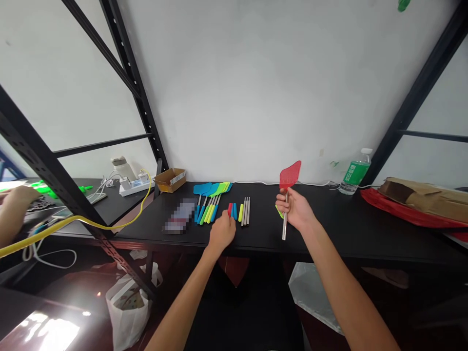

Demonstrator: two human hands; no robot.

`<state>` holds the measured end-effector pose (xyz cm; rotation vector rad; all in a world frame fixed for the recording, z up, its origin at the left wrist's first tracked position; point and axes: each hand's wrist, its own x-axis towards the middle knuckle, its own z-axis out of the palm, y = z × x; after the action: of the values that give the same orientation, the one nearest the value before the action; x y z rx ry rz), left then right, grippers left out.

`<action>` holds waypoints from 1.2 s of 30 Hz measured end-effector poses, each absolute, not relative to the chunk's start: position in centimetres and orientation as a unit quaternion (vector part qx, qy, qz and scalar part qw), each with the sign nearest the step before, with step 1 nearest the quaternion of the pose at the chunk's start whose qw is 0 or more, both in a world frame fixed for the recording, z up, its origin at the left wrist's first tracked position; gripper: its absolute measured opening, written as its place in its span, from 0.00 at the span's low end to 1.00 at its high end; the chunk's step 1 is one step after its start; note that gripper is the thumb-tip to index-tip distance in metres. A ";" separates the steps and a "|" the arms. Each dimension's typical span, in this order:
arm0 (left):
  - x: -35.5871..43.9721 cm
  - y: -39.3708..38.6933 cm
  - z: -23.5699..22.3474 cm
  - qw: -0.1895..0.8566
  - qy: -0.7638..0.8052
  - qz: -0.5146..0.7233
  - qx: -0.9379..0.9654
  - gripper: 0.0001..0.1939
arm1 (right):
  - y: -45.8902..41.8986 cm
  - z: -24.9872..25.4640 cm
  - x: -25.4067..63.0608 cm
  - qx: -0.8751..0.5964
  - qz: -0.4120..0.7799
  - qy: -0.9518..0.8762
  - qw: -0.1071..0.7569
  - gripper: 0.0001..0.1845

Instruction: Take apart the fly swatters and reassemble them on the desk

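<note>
My right hand (295,208) is closed around a red fly swatter (290,174) just below its mesh head, with the bare metal rod hanging down from my fingers. My left hand (222,229) pinches a red handle grip (230,209) at the left end of a row of loose grips. Beside it lie blue grips (234,211) and a yellow grip (241,212). Several metal rods (245,211) lie to their right. Left of my left hand, several fly swatters with handles (209,204) overlap in a fan. A yellow-green piece (279,210) shows partly behind my right hand.
A cardboard box (170,180) and a blurred-out item (180,217) are on the black table (321,239) at left. A water bottle (355,171) and a red bag with cardboard (409,204) stand right. A yellow cable (141,209) crosses left, near another person's hand (20,202).
</note>
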<state>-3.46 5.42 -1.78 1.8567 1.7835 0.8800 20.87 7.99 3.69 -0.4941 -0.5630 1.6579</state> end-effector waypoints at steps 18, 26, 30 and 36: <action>1.4 3.7 1.6 0.591 0.330 0.462 0.573 0.29 | 3.6 0.0 15.6 -0.060 0.886 -0.252 0.384 0.10; 3.4 4.5 1.9 0.511 0.385 0.586 0.498 0.19 | 3.4 0.7 14.1 -0.202 0.793 -0.361 0.447 0.18; 3.2 5.0 1.5 0.432 0.427 0.601 0.520 0.20 | 4.1 0.4 13.2 -0.260 0.716 -0.439 0.476 0.22; 2.8 5.6 1.8 0.304 0.485 0.588 0.572 0.23 | 4.9 0.2 12.2 -0.336 0.602 -0.529 0.495 0.22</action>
<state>2.83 5.58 1.83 1.5147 1.2846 1.5583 12.20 4.87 0.15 -0.8154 -1.2820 1.4590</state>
